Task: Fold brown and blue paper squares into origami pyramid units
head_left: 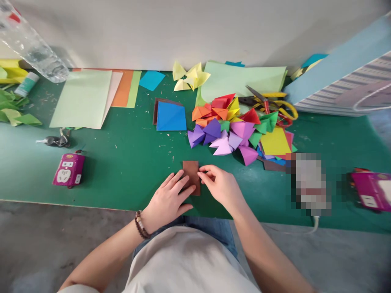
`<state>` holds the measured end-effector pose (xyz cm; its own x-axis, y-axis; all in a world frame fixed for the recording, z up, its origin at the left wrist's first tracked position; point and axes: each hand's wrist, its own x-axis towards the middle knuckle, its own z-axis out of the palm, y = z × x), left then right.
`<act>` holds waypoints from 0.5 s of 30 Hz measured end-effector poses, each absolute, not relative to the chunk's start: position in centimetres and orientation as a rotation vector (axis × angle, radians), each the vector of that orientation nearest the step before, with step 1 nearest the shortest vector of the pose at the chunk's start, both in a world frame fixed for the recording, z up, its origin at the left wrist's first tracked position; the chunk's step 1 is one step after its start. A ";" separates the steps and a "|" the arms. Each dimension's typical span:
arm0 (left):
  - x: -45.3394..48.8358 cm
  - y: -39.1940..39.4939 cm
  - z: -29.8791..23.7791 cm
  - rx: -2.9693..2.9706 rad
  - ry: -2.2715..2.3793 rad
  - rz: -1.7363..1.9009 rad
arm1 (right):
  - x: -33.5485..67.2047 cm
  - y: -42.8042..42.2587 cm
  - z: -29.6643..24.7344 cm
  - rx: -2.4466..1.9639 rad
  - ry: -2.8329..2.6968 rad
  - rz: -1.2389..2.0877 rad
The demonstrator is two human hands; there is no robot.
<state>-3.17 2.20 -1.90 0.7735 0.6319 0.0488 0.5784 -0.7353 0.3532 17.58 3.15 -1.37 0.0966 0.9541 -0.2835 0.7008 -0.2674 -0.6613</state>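
Note:
A brown sheet of paper [192, 166], folded into a narrow rectangle, lies on the green table in front of me. My left hand [171, 194] rests flat on its left part with the fingers spread. At the paper's right edge, my right hand [220, 183] has thumb and forefinger pinched together on it. Beyond the hands sits a stack of blue and brown paper squares [171, 116]. To its right is a pile of folded paper pieces [226, 126] in orange, red, yellow, purple, pink and green.
Scissors [269, 101] lie behind the pile, near pale green sheets [241, 79]. More sheets [82, 97], a water bottle [39, 53] and a glue stick [27, 84] are on the left. Purple socket blocks [69, 170] [371, 189] stand at both sides; a blurred-out object [311, 183] is at right.

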 end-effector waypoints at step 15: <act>-3.2 1.0 -2.1 2.680 1.049 0.236 | 17.4 5.1 -1.9 -1.790 -1.705 0.985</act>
<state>-3.15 1.05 -2.05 0.7271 0.6841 0.0577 0.6431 -0.7082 0.2914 17.38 5.10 -1.85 -0.0330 0.9842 -0.1739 0.6424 -0.1124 -0.7581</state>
